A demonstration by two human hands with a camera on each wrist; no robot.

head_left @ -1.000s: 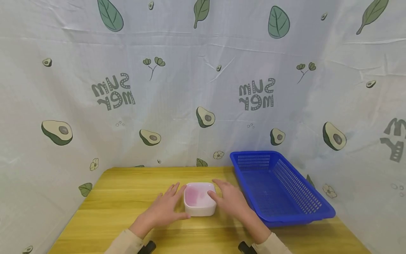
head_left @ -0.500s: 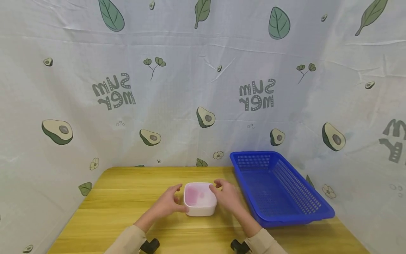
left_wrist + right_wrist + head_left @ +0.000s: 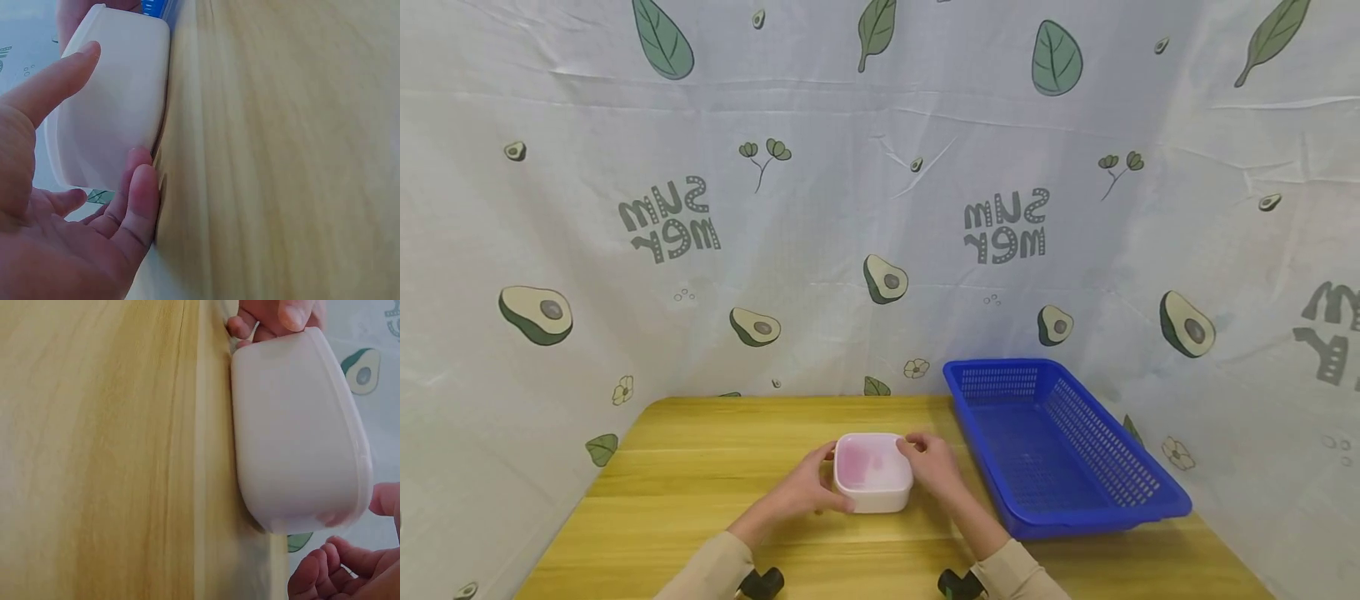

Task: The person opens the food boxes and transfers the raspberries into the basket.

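Observation:
A white, rounded-square food container (image 3: 872, 500) sits on the wooden table, with a pale, pink-tinted lid (image 3: 871, 467) on top. My left hand (image 3: 808, 486) holds its left side. In the left wrist view, the left thumb lies against the front wall while the fingers (image 3: 142, 194) curl round the side near the base. At the right rear corner is my right hand (image 3: 934, 467), its thumb (image 3: 384, 499) on the lid's edge and its lower fingers curled beside the box. The right index fingertip is hidden behind the corner.
A blue perforated plastic basket (image 3: 992, 475) stands to the right of the container, close past my right hand. The yellow wood table (image 3: 715, 450) ends at a patterned white cloth (image 3: 820, 208) hanging behind and along the sides.
Both hands have closed in on the container. The left fingers now wrap its left side, and the right hand has drawn its thumb and fingers together at the right rear edge. The container has barely moved.

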